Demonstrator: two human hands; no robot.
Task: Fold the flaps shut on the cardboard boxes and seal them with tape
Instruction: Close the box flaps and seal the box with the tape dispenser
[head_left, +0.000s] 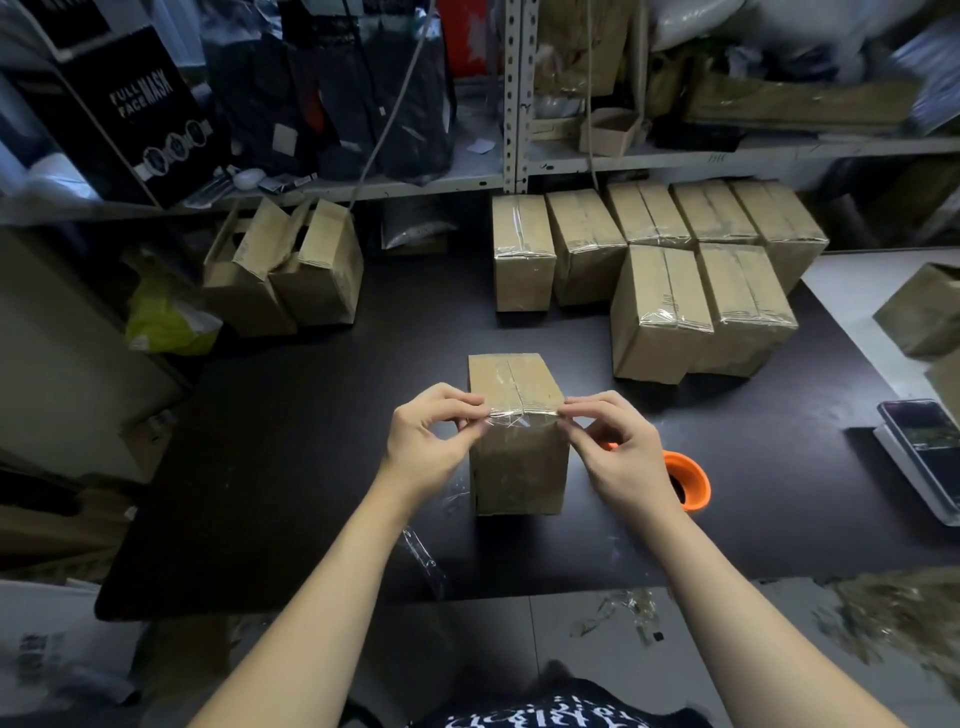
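A brown cardboard box (517, 462) stands on the black table (311, 467) in front of me, its top flaps folded shut with clear tape along the seam. A strip of clear tape (522, 415) runs across the box's near top edge. My left hand (434, 434) pinches the strip's left end at the box's left corner. My right hand (618, 447) pinches the right end at the right corner. An orange tape roll (688, 480) lies on the table just right of the box, partly behind my right wrist.
Several taped boxes (660, 260) stand grouped at the back right. Two boxes with raised flaps (283, 270) sit at the back left beside a yellow-green bag (166, 322). A phone on a tray (922, 441) lies at the right edge. Shelving (517, 93) rises behind.
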